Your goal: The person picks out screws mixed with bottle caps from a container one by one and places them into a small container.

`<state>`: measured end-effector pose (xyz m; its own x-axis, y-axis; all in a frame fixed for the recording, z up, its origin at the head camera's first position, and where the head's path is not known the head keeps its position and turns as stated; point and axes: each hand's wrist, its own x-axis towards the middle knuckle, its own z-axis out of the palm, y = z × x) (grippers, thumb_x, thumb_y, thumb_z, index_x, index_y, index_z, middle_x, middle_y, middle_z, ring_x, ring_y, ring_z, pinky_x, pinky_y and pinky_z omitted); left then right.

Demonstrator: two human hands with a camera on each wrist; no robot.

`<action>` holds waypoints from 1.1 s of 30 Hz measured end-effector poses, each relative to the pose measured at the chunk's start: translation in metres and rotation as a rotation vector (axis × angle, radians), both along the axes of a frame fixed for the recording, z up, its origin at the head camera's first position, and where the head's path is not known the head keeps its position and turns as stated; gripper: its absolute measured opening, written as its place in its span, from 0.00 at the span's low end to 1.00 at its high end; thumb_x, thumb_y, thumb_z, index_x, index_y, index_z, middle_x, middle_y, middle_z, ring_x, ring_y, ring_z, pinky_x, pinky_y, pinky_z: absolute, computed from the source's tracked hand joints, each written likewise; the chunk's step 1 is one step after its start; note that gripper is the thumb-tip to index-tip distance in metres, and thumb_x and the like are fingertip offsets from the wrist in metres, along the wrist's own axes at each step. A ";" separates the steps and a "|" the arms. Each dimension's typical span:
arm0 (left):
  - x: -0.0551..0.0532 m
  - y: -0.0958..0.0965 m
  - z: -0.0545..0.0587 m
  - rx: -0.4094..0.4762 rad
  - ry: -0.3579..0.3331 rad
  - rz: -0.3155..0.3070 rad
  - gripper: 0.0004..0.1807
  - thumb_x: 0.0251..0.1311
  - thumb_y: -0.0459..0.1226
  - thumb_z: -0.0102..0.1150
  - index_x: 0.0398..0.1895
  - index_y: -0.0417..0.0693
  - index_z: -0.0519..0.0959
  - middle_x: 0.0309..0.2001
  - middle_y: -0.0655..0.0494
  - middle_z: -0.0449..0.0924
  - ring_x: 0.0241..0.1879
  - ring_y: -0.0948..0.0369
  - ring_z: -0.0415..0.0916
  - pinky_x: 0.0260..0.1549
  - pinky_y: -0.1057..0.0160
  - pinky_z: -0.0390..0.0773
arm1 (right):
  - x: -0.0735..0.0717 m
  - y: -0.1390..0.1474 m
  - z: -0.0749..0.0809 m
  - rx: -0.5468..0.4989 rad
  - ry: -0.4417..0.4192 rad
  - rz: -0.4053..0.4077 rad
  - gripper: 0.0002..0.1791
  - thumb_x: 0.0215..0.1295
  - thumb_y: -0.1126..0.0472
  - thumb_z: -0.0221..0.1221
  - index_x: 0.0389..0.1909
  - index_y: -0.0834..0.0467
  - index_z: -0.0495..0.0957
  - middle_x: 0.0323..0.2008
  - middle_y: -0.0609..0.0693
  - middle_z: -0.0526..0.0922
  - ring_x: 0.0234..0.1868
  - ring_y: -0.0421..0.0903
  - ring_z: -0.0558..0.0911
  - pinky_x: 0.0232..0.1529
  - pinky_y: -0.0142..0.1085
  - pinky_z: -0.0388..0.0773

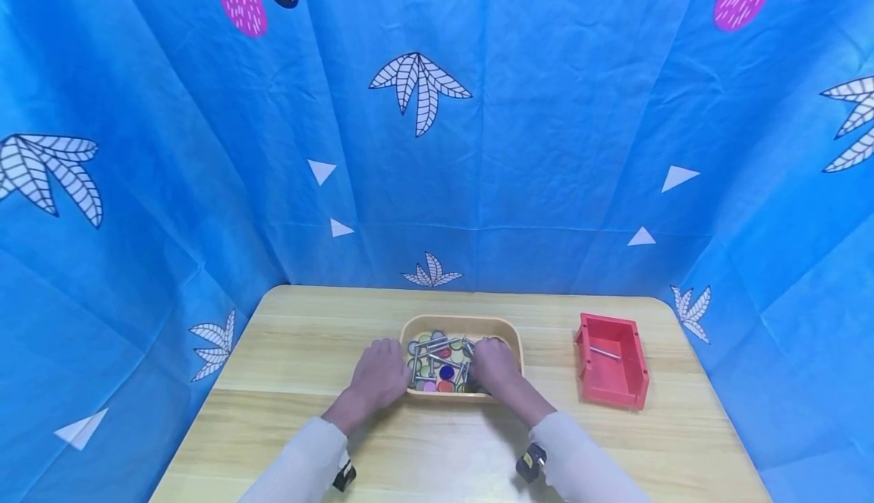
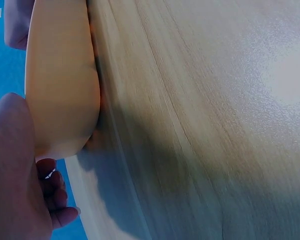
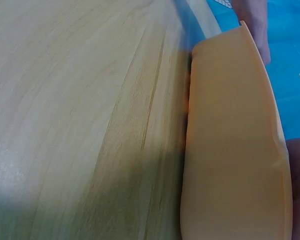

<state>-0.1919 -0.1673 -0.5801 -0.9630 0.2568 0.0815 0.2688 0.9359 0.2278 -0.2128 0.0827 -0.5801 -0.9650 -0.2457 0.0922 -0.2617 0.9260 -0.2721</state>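
A shallow cream-coloured tray point(image 1: 460, 397) stands on the table, holding several silver bolts point(image 1: 445, 361) and round discs in several colours, one of them dark blue point(image 1: 447, 372). My left hand point(image 1: 381, 372) grips the tray's left end; in the left wrist view the thumb lies at the rim and the fingers curl outside the wall. Inside the tray's right half is my right hand point(image 1: 496, 366), its fingers down among the bolts. What those fingertips touch or hold is hidden. The right wrist view shows mostly the tray's outer side wall point(image 3: 235, 135).
A red open bin point(image 1: 612, 389) stands on the right of the table, with one bolt point(image 1: 605, 353) lying inside. Blue patterned cloth point(image 1: 437, 184) hangs behind the table and along both sides. Wood-grain tabletop point(image 1: 307, 336) surrounds the tray.
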 end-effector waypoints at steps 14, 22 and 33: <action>0.000 0.001 0.000 0.005 -0.013 0.009 0.12 0.64 0.42 0.55 0.34 0.40 0.73 0.28 0.53 0.67 0.28 0.57 0.62 0.29 0.61 0.63 | 0.000 0.010 0.000 -0.172 0.042 0.056 0.07 0.56 0.66 0.68 0.22 0.55 0.81 0.23 0.48 0.83 0.27 0.44 0.80 0.37 0.41 0.83; 0.000 0.001 -0.001 0.002 -0.032 0.016 0.12 0.64 0.42 0.55 0.34 0.41 0.72 0.29 0.53 0.67 0.29 0.57 0.62 0.30 0.61 0.64 | 0.002 0.017 -0.001 -0.293 0.121 0.192 0.04 0.61 0.66 0.68 0.37 0.60 0.87 0.33 0.52 0.86 0.33 0.45 0.84 0.39 0.37 0.86; 0.001 0.001 0.000 0.019 -0.016 0.012 0.11 0.63 0.42 0.54 0.33 0.41 0.72 0.28 0.53 0.67 0.28 0.57 0.63 0.28 0.61 0.64 | -0.006 0.030 0.000 -0.315 0.379 0.316 0.06 0.58 0.69 0.71 0.36 0.60 0.85 0.34 0.54 0.88 0.38 0.50 0.87 0.45 0.42 0.86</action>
